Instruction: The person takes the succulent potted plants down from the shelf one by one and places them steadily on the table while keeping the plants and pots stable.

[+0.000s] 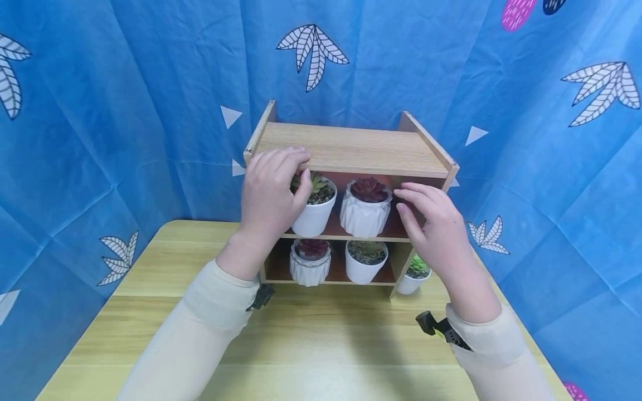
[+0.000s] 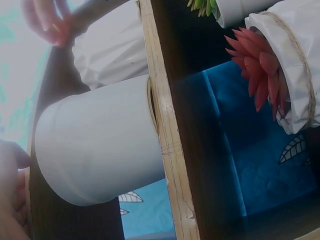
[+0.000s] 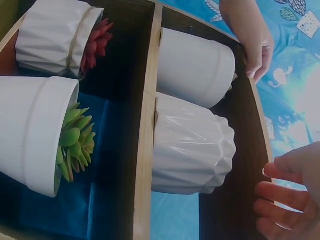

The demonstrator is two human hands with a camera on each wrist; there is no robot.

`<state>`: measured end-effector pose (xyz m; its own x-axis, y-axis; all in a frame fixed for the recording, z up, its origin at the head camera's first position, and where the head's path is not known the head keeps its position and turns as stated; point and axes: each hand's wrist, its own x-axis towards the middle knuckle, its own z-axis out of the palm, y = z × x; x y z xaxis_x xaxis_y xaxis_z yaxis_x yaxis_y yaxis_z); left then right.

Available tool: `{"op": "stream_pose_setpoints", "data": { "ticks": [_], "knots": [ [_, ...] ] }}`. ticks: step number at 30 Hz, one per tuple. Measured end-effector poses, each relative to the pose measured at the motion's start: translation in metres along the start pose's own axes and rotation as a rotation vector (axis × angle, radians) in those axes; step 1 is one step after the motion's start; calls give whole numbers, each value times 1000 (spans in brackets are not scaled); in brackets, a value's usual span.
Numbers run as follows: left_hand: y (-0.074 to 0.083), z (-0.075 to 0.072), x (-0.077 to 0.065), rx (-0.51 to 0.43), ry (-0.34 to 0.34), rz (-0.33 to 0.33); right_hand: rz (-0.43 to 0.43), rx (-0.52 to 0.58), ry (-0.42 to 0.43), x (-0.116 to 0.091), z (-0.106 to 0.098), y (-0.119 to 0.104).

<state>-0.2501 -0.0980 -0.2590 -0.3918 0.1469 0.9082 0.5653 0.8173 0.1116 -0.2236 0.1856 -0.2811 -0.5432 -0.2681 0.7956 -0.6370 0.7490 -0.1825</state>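
Observation:
A two-level wooden shelf (image 1: pixel 346 147) stands on the table. On its upper level are a smooth white pot (image 1: pixel 315 218) with a green succulent and a faceted white pot (image 1: pixel 365 218) with a dark red one. My left hand (image 1: pixel 271 192) is at the top board's left front edge, fingers above and thumb in front of the smooth pot. The right hand (image 1: pixel 435 223) is beside the faceted pot, its fingers loosely bent and holding nothing. Below sit another faceted pot (image 1: pixel 311 272), with a red succulent (image 2: pixel 260 70), and another smooth pot (image 1: pixel 362 272), with a green succulent (image 3: pixel 75 142).
A small white pot (image 1: pixel 408 286) with a bright green plant stands on the table (image 1: pixel 311 351), right of the shelf. Blue patterned cloth (image 1: pixel 175 83) hangs behind and at both sides. Black wrist straps (image 1: pixel 446 329) show at the cuffs.

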Motion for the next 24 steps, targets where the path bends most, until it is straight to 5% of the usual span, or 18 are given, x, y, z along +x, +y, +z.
{"op": "stream_pose_setpoints", "data": {
  "ticks": [24],
  "knots": [
    [1, 3, -1, 5, 13, 2, 77, 4, -80, 2, 20, 7]
  ]
}}
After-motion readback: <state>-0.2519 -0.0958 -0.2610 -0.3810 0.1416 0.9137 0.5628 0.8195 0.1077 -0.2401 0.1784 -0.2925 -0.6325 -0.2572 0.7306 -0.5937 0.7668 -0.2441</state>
